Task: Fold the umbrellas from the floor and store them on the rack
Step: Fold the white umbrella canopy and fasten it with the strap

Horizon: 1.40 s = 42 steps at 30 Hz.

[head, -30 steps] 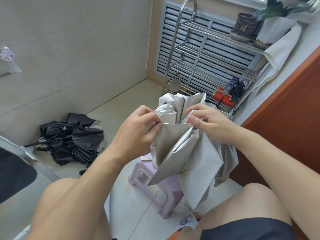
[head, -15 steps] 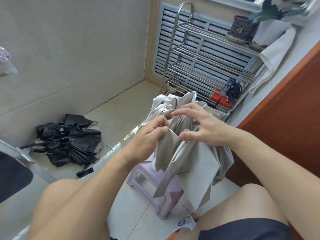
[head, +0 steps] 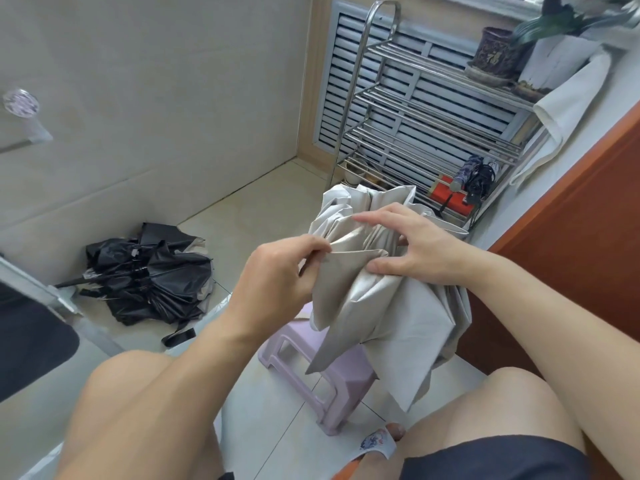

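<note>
**Pleating the canopy of a grey umbrella above a stool**

Head view. The left hand [head: 277, 271] pinches a folded edge of the grey umbrella [head: 377, 306] between thumb and fingertips, fingers curled onto the cloth. The right hand [head: 415, 244] rests on the gathered top of the same canopy, thumb pressed against a pleat and fingers arched over the folds (whether the fingertips grasp fabric cannot be told). The loose panels hang down in front of the person's knees, over a lilac plastic stool [head: 311, 368] standing on the tiled floor [head: 263, 209]. A second, black umbrella [head: 152, 275] lies crumpled and unfolded on the floor to the left, near the wall. The metal rack [head: 408, 109] stands in the far corner against a louvred panel; a folded dark umbrella [head: 467, 171] lies on its lowest shelf beside a red box [head: 446, 195], and a potted plant [head: 495, 53] occupies the top shelf
</note>
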Motion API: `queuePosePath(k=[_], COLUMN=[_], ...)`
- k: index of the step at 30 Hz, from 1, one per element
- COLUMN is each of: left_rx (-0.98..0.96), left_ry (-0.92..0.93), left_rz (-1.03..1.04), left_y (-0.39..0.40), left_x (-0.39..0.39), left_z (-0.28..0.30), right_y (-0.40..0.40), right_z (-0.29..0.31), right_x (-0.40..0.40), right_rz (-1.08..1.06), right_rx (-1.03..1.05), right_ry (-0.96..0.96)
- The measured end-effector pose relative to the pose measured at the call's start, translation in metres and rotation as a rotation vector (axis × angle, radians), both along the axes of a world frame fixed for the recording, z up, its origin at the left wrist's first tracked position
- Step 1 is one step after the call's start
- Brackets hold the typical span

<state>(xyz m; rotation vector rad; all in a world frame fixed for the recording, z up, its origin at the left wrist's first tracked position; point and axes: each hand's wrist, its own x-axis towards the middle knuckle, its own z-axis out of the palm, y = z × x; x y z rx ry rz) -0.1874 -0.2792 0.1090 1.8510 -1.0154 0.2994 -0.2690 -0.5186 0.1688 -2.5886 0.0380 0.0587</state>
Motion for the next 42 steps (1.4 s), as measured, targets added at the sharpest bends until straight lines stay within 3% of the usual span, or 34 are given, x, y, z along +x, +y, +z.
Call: queuePosePath(k=[8, 13, 19, 24, 30, 35, 39, 42], left_rx=[0.096, -0.005, -0.189, -0.144, 0.016, 0.089, -0.034, -0.058], left_ry=[0.075, 0.066, 0.369, 0.498, 0.340, 0.313, 0.264, 0.421], left_rz=[-0.017, -0.040, -0.033, -0.064, -0.276, -0.371, -0.191, 0.042], left_y=[0.003, -0.009, -0.012, -0.014, -0.015, -0.010, -0.013, -0.017], left_x=[0.000, -0.006, -0.015, -0.016, -0.017, -0.013, -0.016, -0.010], left_z=[-0.004, 0.001, 0.006, 0.004, -0.004, -0.008, -0.008, -0.010], right_y=[0.002, 0.003, 0.003, 0.002, 0.005, 0.007, 0.010, 0.006], right_z=[-0.004, -0.004, -0.004, -0.004, -0.001, 0.001, 0.004, 0.002], right_x=[0.001, 0.003, 0.004, 0.004, 0.007, 0.009, 0.010, 0.016], right_rz=[0.018, 0.028, 0.038, 0.022, 0.014, -0.018, -0.131, -0.222], right_rx=[0.015, 0.006, 0.035, 0.088, 0.024, 0.039, 0.112, 0.036], right_ry=[-0.115, -0.106, -0.118, -0.141, -0.100, -0.094, -0.103, -0.166])
